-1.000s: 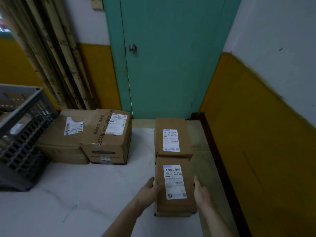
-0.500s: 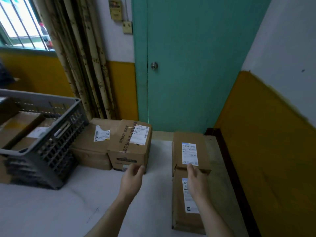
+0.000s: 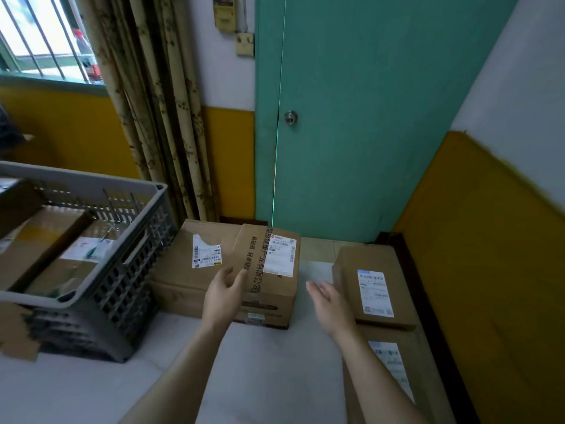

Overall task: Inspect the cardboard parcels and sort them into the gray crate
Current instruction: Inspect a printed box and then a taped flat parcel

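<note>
A taped cardboard parcel [image 3: 276, 289] with a white label stands at the middle of the white surface. My left hand [image 3: 224, 293] is open in front of its left front corner, fingers spread, holding nothing. My right hand [image 3: 328, 299] is open to the parcel's right, apart from it. A wider flat parcel [image 3: 183, 264] lies to the left of the taped one. Two slim labelled parcels lie on the right, a far one [image 3: 374, 283] and a near one [image 3: 394, 371]. The gray crate [image 3: 101, 191] at the left holds several parcels.
A teal door [image 3: 351, 117] stands behind the parcels. A yellow and white wall [image 3: 489, 240] runs close along the right side. Curtains [image 3: 159, 102] and a barred window [image 3: 42, 35] are at the back left. Torn cardboard [image 3: 15, 338] lies by the crate's front.
Both hands let go of the near slim parcel, which stays put, and moved left and forward toward the taped parcel. The view swung left, showing more of the crate.
</note>
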A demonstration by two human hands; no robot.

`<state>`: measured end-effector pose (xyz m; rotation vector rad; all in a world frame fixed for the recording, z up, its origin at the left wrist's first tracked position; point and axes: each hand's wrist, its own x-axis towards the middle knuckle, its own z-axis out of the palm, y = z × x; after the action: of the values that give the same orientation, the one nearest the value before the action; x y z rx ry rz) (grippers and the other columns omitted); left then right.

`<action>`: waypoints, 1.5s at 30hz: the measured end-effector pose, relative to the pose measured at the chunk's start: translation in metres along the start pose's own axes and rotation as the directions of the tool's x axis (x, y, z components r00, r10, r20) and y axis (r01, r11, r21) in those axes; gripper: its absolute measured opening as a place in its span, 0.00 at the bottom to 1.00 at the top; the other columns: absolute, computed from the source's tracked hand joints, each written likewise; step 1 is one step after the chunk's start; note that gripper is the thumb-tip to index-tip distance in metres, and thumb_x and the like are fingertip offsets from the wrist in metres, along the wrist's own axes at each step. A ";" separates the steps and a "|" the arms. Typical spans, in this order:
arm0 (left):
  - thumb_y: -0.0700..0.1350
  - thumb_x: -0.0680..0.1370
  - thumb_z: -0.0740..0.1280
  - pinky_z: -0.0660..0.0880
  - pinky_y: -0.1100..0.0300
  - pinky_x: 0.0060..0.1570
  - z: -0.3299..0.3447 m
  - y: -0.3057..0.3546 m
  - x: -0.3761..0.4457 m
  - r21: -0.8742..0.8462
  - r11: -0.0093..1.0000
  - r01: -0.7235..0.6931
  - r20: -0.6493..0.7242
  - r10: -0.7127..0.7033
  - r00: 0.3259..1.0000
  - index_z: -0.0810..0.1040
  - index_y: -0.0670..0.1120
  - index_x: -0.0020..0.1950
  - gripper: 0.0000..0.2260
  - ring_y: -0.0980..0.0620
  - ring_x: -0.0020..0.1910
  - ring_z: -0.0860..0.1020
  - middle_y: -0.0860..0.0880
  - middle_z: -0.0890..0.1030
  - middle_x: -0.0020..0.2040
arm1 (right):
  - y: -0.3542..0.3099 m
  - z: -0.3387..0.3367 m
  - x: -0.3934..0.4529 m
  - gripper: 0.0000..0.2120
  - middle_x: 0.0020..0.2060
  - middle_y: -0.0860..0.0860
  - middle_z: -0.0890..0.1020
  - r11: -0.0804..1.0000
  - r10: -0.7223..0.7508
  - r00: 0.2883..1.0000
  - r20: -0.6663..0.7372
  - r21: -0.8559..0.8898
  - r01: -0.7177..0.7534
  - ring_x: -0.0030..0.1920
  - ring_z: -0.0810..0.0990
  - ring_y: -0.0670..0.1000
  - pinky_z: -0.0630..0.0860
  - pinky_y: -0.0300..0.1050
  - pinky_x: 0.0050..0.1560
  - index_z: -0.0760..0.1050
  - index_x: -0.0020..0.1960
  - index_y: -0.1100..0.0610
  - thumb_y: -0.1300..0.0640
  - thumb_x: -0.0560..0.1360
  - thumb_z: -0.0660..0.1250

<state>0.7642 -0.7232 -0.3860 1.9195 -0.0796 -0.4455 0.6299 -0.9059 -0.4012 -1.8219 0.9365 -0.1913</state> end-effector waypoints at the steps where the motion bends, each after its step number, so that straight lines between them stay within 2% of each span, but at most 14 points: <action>1: 0.59 0.82 0.65 0.79 0.42 0.63 -0.002 -0.001 0.008 -0.003 1.000 0.023 0.032 -0.022 0.999 0.69 0.48 0.77 0.27 0.46 0.62 0.80 0.48 0.81 0.66 | -0.003 0.006 0.006 0.35 0.75 0.51 0.72 1.000 0.012 1.000 0.008 -0.010 -0.012 0.73 0.72 0.53 0.67 0.51 0.72 0.65 0.79 0.54 0.34 0.80 0.61; 6: 0.59 0.82 0.65 0.76 0.40 0.66 -0.005 -0.006 0.046 0.039 0.996 0.076 0.136 -0.081 0.987 0.63 0.47 0.81 0.31 0.43 0.67 0.78 0.46 0.78 0.70 | -0.009 0.038 0.032 0.39 0.79 0.52 0.66 0.995 0.093 0.995 0.019 -0.029 -0.093 0.77 0.66 0.55 0.64 0.56 0.76 0.59 0.81 0.52 0.32 0.78 0.61; 10: 0.55 0.83 0.65 0.80 0.38 0.57 -0.003 -0.012 0.071 0.124 0.991 0.048 0.176 -0.069 0.982 0.67 0.48 0.78 0.26 0.40 0.59 0.82 0.53 0.76 0.55 | -0.004 0.062 0.049 0.43 0.80 0.51 0.63 0.978 0.205 0.978 0.037 0.040 -0.207 0.79 0.63 0.56 0.62 0.56 0.75 0.55 0.83 0.51 0.30 0.77 0.61; 12: 0.54 0.83 0.64 0.81 0.40 0.54 -0.002 -0.014 0.079 0.160 0.987 0.036 0.174 -0.064 0.983 0.69 0.48 0.75 0.22 0.38 0.57 0.82 0.51 0.77 0.53 | -0.003 0.070 0.053 0.44 0.79 0.49 0.66 0.967 0.243 0.969 0.047 0.069 -0.245 0.77 0.65 0.56 0.64 0.53 0.72 0.55 0.82 0.50 0.28 0.75 0.62; 14: 0.53 0.84 0.63 0.81 0.43 0.52 -0.002 -0.017 0.088 0.193 0.981 0.018 0.179 -0.054 0.982 0.71 0.47 0.72 0.18 0.38 0.56 0.82 0.48 0.79 0.53 | -0.004 0.079 0.058 0.41 0.73 0.48 0.73 0.964 0.253 0.967 0.023 0.081 -0.254 0.71 0.73 0.54 0.69 0.51 0.67 0.62 0.79 0.50 0.29 0.74 0.63; 17: 0.48 0.85 0.61 0.76 0.53 0.51 -0.001 -0.021 0.096 0.214 0.977 -0.018 0.189 -0.023 0.982 0.74 0.43 0.70 0.15 0.42 0.58 0.80 0.46 0.81 0.56 | 0.000 0.085 0.060 0.30 0.63 0.46 0.81 0.971 0.223 0.974 -0.036 0.102 -0.218 0.61 0.79 0.50 0.76 0.53 0.63 0.71 0.70 0.48 0.33 0.75 0.67; 19: 0.44 0.85 0.60 0.73 0.55 0.53 -0.001 -0.021 0.097 0.188 0.982 -0.010 0.179 -0.025 0.984 0.74 0.42 0.70 0.14 0.44 0.57 0.79 0.46 0.81 0.57 | 0.000 0.083 0.055 0.23 0.56 0.42 0.82 0.978 0.195 0.978 -0.073 0.096 -0.188 0.57 0.80 0.47 0.78 0.51 0.60 0.73 0.64 0.45 0.35 0.75 0.69; 24: 0.45 0.84 0.63 0.77 0.44 0.64 -0.002 -0.013 0.096 0.108 0.994 0.007 0.195 -0.028 0.980 0.76 0.42 0.67 0.13 0.42 0.61 0.79 0.43 0.80 0.61 | -0.012 0.070 0.040 0.16 0.50 0.37 0.83 0.989 0.130 0.979 -0.154 0.089 -0.118 0.53 0.81 0.43 0.79 0.43 0.51 0.76 0.59 0.43 0.38 0.75 0.71; 28: 0.47 0.84 0.64 0.74 0.43 0.69 -0.005 -0.003 0.080 0.057 0.997 -0.053 0.189 0.042 0.981 0.72 0.45 0.75 0.20 0.43 0.65 0.77 0.43 0.76 0.67 | -0.028 0.053 0.024 0.15 0.49 0.37 0.82 0.998 0.055 0.977 -0.206 0.053 -0.045 0.49 0.79 0.37 0.74 0.34 0.41 0.75 0.59 0.44 0.40 0.76 0.71; 33: 0.54 0.81 0.70 0.82 0.42 0.59 -0.009 0.016 0.048 -0.152 0.988 -0.007 0.218 0.041 0.975 0.67 0.52 0.73 0.23 0.46 0.59 0.83 0.49 0.81 0.62 | -0.042 0.033 -0.004 0.09 0.44 0.35 0.78 0.999 0.013 0.969 -0.248 0.032 -0.005 0.43 0.75 0.34 0.68 0.31 0.37 0.70 0.48 0.39 0.38 0.77 0.68; 37: 0.53 0.78 0.73 0.84 0.44 0.54 -0.017 0.029 0.020 -0.227 0.974 -0.014 0.273 0.077 0.959 0.64 0.54 0.73 0.28 0.48 0.55 0.86 0.49 0.82 0.62 | -0.052 0.014 -0.031 0.16 0.37 0.41 0.80 0.999 -0.016 0.971 -0.240 0.032 0.025 0.36 0.80 0.37 0.71 0.28 0.28 0.74 0.41 0.46 0.35 0.78 0.65; 40: 0.54 0.77 0.75 0.84 0.44 0.54 -0.025 0.036 -0.010 -0.235 0.970 -0.061 0.252 0.121 0.960 0.66 0.55 0.74 0.28 0.47 0.56 0.85 0.49 0.81 0.63 | -0.055 -0.005 -0.054 0.14 0.42 0.40 0.85 0.994 -0.046 0.981 -0.190 0.089 0.064 0.39 0.82 0.34 0.74 0.28 0.31 0.80 0.45 0.45 0.36 0.78 0.66; 43: 0.55 0.76 0.76 0.85 0.45 0.53 -0.029 0.042 -0.036 -0.253 0.962 -0.105 0.243 0.168 0.955 0.67 0.59 0.74 0.30 0.47 0.57 0.84 0.49 0.80 0.64 | -0.056 -0.016 -0.072 0.09 0.48 0.37 0.84 0.983 -0.074 0.982 -0.176 0.155 0.102 0.47 0.82 0.38 0.76 0.37 0.42 0.77 0.51 0.41 0.37 0.78 0.67; 45: 0.59 0.73 0.76 0.84 0.44 0.55 -0.034 0.049 -0.058 -0.236 0.965 -0.117 0.229 0.172 0.958 0.67 0.62 0.75 0.33 0.45 0.59 0.83 0.48 0.77 0.66 | -0.059 -0.023 -0.090 0.09 0.48 0.35 0.82 0.972 -0.107 0.976 -0.192 0.187 0.144 0.45 0.82 0.35 0.75 0.34 0.41 0.75 0.54 0.41 0.39 0.78 0.67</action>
<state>0.7292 -0.6973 -0.3153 1.6206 -0.3212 -0.5691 0.5863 -0.8519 -0.3156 -1.6975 0.8917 -0.5200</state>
